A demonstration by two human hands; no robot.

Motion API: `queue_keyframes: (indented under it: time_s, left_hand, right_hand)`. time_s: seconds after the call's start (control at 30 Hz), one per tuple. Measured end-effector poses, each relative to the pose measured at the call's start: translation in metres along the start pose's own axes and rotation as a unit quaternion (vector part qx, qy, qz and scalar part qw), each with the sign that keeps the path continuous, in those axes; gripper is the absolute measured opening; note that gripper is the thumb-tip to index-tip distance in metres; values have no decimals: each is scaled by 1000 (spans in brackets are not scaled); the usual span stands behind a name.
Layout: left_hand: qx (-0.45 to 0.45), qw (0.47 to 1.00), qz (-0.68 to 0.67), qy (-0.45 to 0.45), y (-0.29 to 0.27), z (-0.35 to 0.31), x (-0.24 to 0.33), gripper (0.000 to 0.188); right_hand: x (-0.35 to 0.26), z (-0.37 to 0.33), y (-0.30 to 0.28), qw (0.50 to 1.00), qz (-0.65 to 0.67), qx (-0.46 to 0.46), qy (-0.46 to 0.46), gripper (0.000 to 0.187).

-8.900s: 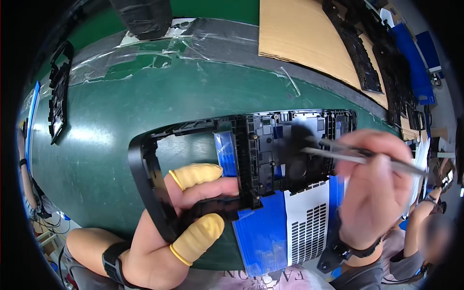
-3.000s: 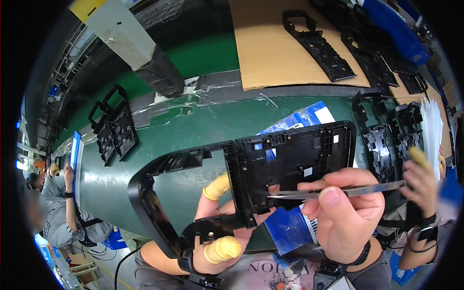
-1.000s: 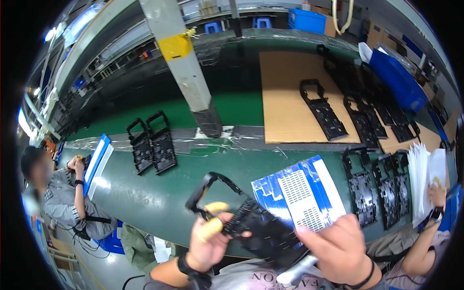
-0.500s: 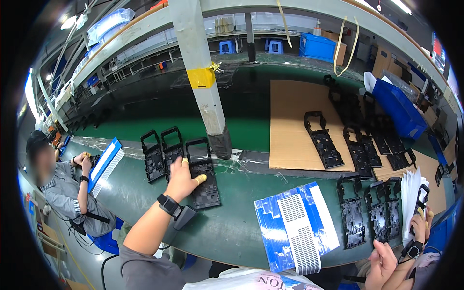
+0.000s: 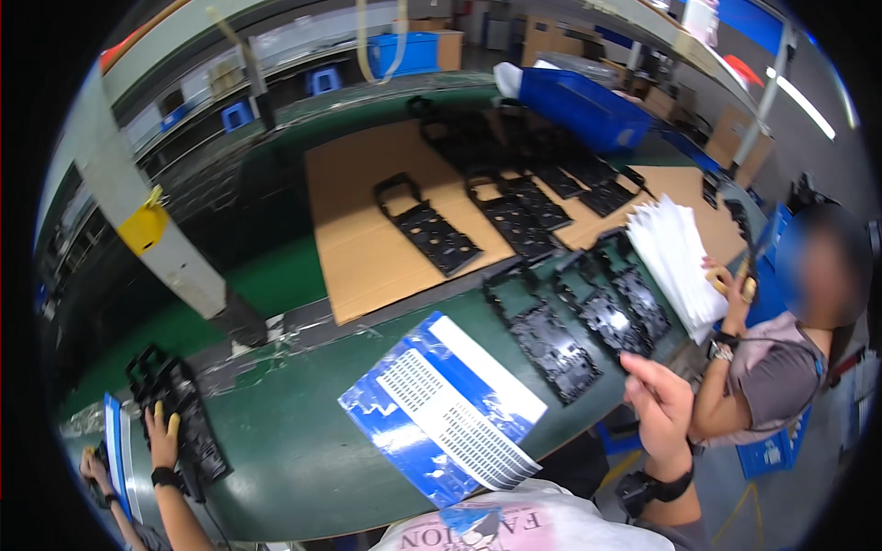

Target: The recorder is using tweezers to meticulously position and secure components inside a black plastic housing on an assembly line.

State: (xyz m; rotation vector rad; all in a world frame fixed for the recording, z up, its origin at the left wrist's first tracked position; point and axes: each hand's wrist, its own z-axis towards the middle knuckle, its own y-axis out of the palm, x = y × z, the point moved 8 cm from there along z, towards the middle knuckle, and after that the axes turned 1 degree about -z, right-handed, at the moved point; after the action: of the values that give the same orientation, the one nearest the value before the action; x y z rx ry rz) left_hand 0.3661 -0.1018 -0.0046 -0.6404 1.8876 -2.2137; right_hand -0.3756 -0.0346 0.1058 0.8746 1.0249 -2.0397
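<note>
Frames (image 5: 197, 427) flank the label sheet (image 5: 469, 436) (cardboard (image 5: 354, 243) lies behind).

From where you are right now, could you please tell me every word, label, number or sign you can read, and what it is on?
White shirt: large printed lettering, upside down; its wording I leave uncopied.
White strip on the blue panel: rows of small dark marks, too small to read.
Black frame by the left hand: no readable text.
Nothing else legible.
</note>
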Motion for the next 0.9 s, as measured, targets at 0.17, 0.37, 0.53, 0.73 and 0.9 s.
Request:
queue_keyframes:
  time_s: [0.17,0.37,0.53,0.73,0.9]
  left_hand:
    - [146,982,106,63,-47,-10,44,34]
    - [-106,850,-308,415,-50,-150,422,27]
    - [-177,848,-318,385,43,-133,556,56]
    - [-196,914,-282,214,102,-116,575,51]
    - [-223,699,-664,145,62,-99,537,41]
  right_hand:
    - [31,-4,-22,936,312,121,109,28]
    - [39,3,10,891,421,66,157,36]
    - [18,13,67,862,456,7,222,42]
    - [42,-12,92,815,464,-187,293,49]
    - [37,-19,88,793,513,-173,280,33]
